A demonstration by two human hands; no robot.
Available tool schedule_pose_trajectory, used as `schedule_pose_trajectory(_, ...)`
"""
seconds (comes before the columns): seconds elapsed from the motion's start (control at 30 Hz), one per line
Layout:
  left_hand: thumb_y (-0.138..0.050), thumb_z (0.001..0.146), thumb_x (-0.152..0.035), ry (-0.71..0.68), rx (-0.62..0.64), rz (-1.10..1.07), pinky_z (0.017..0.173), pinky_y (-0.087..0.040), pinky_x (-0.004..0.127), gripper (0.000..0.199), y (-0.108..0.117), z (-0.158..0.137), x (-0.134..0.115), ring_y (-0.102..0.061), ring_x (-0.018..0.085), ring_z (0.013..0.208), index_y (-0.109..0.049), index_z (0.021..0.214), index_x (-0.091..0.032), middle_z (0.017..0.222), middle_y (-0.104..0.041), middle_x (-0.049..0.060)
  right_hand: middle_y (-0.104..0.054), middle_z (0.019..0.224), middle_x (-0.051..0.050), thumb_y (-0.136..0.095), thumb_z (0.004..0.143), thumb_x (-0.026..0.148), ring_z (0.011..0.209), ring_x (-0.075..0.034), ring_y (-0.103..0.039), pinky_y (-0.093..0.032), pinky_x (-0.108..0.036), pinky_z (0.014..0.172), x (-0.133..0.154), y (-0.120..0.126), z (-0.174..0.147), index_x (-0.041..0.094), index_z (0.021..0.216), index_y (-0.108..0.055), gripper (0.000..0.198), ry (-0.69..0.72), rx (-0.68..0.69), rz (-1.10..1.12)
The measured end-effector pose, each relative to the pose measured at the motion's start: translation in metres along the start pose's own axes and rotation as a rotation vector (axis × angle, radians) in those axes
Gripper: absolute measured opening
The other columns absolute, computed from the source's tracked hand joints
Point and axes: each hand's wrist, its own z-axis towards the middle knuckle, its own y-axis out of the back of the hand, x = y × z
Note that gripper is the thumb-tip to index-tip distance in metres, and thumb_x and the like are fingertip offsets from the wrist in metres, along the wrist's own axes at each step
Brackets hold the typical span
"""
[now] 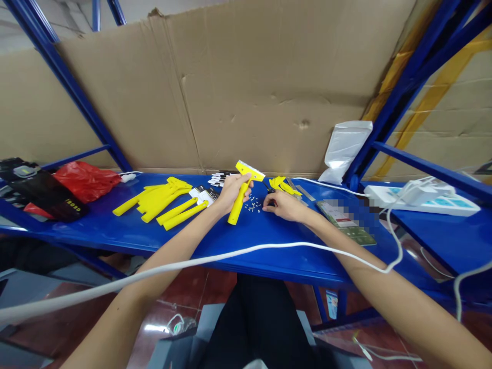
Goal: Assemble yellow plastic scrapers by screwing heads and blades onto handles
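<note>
My left hand point(232, 192) is closed around the handle of a yellow scraper point(239, 206), just above the blue table. The scraper's wide head points up and away, with a pale metal strip along its far edge. My right hand point(285, 206) is closed on a black screwdriver point(271, 190), mostly covered by the fingers; its thin shaft points toward the scraper head. The right fingertips are low, beside a scatter of small screws point(252, 204) between my hands. Behind the right hand lie small yellow plastic pieces point(282, 184) and flat metal strips point(305, 191).
Several yellow scraper handles point(154, 200) lie left, beside printed cards point(204, 195). A phone point(348, 221) and a power strip point(423, 200) are at right. A white cable point(269, 246) crosses before my forearms. Cardboard point(269, 92) stands behind; a red bag point(86, 180) sits far left.
</note>
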Motion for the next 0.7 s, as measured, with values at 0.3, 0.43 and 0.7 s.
schedule_pose_trajectory(0.3, -0.085, 0.096, -0.033, 0.135, 0.077, 0.001, 0.041, -0.037, 0.019, 0.028, 0.002, -0.001, -0.001, -0.051, 0.006, 0.052, -0.064, 0.091, -0.015, 0.081, -0.068, 0.002, -0.062, 0.104, -0.011, -0.057, 0.111, 0.033, 0.101, -0.030, -0.065, -0.055, -0.043, 0.092, -0.004, 0.005, 0.000, 0.023, 0.112, -0.073, 0.019, -0.092, -0.415, 0.012)
schedule_pose_trajectory(0.43, -0.083, 0.098, -0.030, 0.301, 0.187, 0.048, 0.039, -0.036, 0.020, 0.023, 0.001, -0.002, 0.002, -0.051, 0.006, 0.051, -0.070, 0.092, -0.011, 0.080, -0.067, 0.004, -0.058, 0.106, -0.010, -0.053, 0.111, 0.036, 0.098, -0.028, -0.060, -0.055, -0.045, 0.099, 0.002, 0.017, -0.001, 0.022, 0.111, -0.068, 0.020, 0.018, -0.673, 0.134)
schedule_pose_trajectory(0.7, -0.084, 0.098, -0.028, 0.421, 0.248, 0.095, 0.038, -0.036, 0.021, 0.024, -0.005, -0.006, 0.009, -0.050, 0.006, 0.049, -0.072, 0.087, -0.011, 0.083, -0.068, 0.007, -0.054, 0.118, -0.012, -0.052, 0.113, 0.038, 0.089, -0.023, -0.056, -0.055, -0.044, 0.097, 0.019, 0.017, -0.007, 0.023, 0.111, -0.065, 0.020, 0.083, -0.656, 0.131)
